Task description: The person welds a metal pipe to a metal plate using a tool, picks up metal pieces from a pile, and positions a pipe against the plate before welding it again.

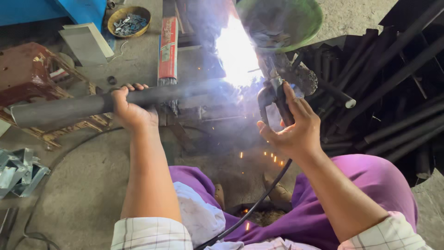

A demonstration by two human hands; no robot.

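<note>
left hand (131,111) grips dark pipe (69,110); right hand (293,127) holds welding holder (277,99).

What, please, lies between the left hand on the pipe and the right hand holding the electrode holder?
In the head view, between left hand and right hand, the dark pipe runs into the bright welding arc, wrapped in smoke.

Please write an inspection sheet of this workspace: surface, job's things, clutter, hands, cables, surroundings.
Surface: grey concrete floor, sparks falling.
Job's things: dark metal pipe; electrode holder; bright arc glare at the pipe's end.
Clutter: bowl of small metal parts, red electrode packet, bent metal pieces, green basin.
Hands: left hand grips the pipe; right hand holds the electrode holder.
Cables: black cable runs from the holder across the lap.
Surroundings: stacked dark pipes, rusty red stand.
</note>
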